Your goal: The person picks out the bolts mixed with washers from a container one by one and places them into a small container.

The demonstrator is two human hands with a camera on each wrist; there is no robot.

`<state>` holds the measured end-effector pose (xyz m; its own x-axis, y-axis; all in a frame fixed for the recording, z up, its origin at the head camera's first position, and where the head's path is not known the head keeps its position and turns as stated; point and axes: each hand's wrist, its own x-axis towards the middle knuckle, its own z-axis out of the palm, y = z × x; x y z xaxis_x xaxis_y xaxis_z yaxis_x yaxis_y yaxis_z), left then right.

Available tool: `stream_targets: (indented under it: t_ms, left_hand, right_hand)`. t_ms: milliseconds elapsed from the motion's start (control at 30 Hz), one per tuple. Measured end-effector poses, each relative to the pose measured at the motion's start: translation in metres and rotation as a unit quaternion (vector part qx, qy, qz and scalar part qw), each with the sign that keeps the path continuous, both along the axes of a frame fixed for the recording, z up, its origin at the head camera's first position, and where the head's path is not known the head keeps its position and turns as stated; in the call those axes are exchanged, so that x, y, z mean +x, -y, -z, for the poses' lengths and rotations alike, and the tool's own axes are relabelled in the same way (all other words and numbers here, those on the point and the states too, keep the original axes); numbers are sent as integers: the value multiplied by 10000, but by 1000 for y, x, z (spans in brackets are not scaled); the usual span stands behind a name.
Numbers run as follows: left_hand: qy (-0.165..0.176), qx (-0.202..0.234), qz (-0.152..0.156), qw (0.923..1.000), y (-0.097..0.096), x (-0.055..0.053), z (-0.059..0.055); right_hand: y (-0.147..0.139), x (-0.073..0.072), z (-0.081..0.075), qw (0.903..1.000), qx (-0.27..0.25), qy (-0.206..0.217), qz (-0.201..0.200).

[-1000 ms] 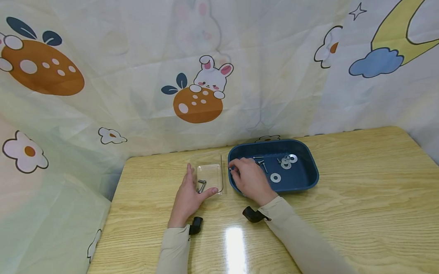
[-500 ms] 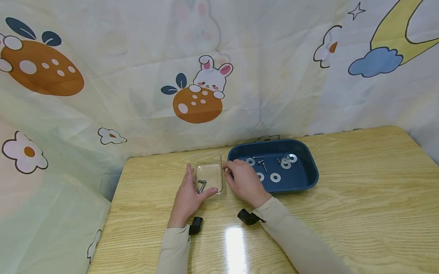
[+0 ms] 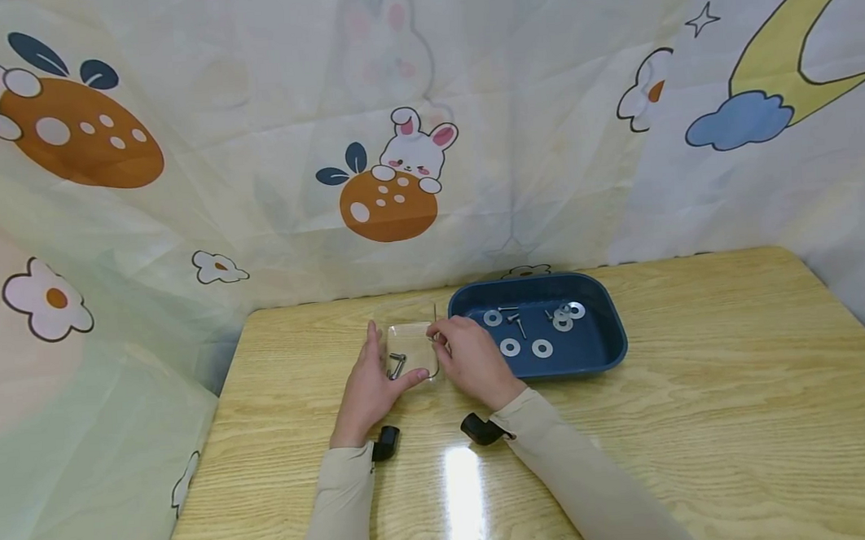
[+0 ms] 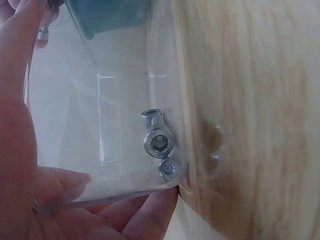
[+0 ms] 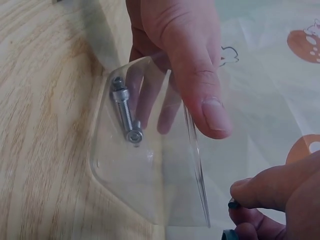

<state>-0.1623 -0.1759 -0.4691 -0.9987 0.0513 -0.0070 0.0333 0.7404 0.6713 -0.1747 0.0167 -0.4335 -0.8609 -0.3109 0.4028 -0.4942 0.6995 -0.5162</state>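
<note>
My left hand [image 3: 369, 394] steadies a clear plastic box [image 3: 414, 336], fingers along its left side and thumb over the near rim. Inside, several silver socket head screws [image 4: 159, 142] lie together at the left end. My right hand [image 3: 476, 357] is at the box's right rim, thumb and fingertips together, pinching a small socket head screw [image 4: 43, 34]; most of that screw is hidden by the fingers. In the right wrist view a dark end of the held piece [image 5: 233, 203] peeks out between the fingertips.
Right of the box stands a dark blue tray [image 3: 613, 357]. Flat washers [image 3: 543, 348] and several loose screws [image 3: 521, 329] are scattered in it. A printed curtain [image 3: 274, 188] hangs behind the wooden table [image 3: 703, 386].
My right hand has moved left out of the blue tray to the clear box's right rim, uncovering washers in the tray. The left hand and the box have stayed put.
</note>
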Motion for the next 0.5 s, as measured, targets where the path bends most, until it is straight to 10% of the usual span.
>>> stream_targets:
  t_ms: [500]
  left_hand:
    - [22, 19, -11, 10000, 0, -1, -1]
  right_hand:
    - [7, -2, 4, 9998, 148, -83, -133]
